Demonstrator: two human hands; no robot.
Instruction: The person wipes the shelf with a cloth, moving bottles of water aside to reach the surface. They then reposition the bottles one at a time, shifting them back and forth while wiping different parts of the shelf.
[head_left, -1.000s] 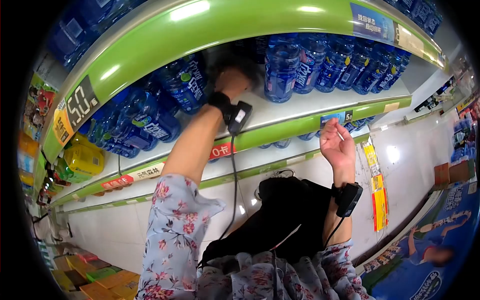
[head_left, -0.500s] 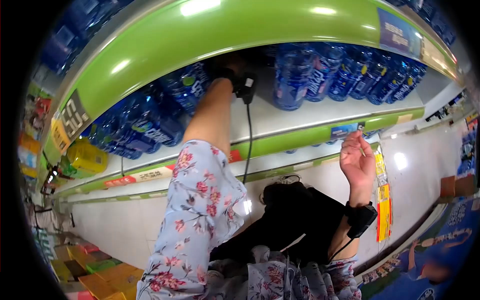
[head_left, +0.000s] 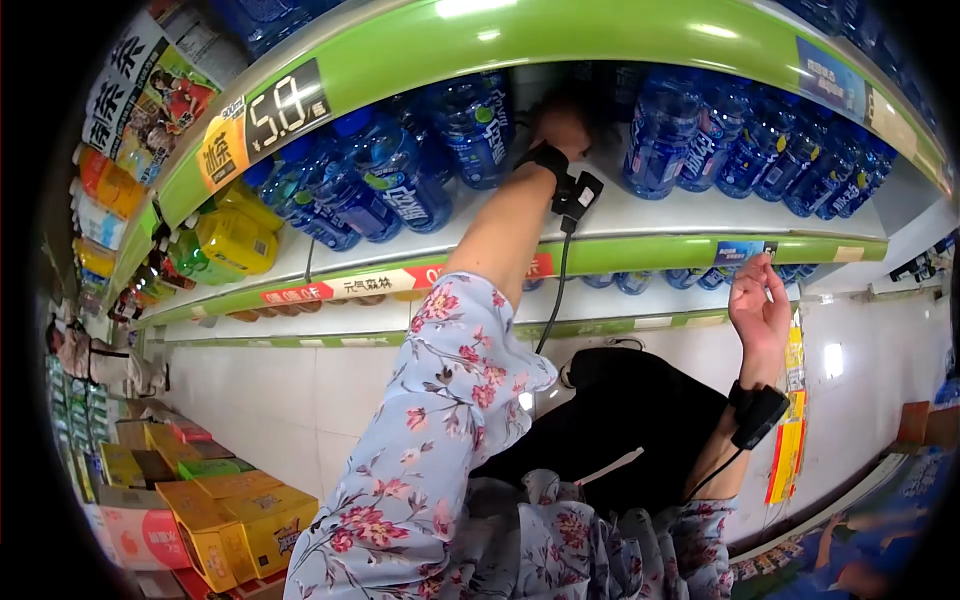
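My left hand (head_left: pixel 563 122) reaches deep into the shelf, into a dark gap between two groups of blue bottles; its fingers are lost in shadow. Just left of the wrist stands a blue-labelled bottle (head_left: pixel 470 132), and across the gap to the right is another blue bottle (head_left: pixel 660 135). A black band with a cabled box circles this wrist. Lower right, my right hand (head_left: pixel 760 310) is raised palm toward me, fingers loosely bent and nothing visible in them. Its fingertips overlap the price label (head_left: pixel 745 252) on the green shelf edge in this view.
The green upper shelf edge (head_left: pixel 560 35) arches over my left hand. Yellow drink bottles (head_left: pixel 235 240) stand at the shelf's left end. Yellow cartons (head_left: pixel 240 520) are stacked on the floor, lower left. A printed display panel (head_left: pixel 880 520) stands at lower right.
The view has swung left, so the shelf appears shifted right and more of its left end shows. My left hand remains inside the shelf gap; my right hand remains raised near the shelf edge.
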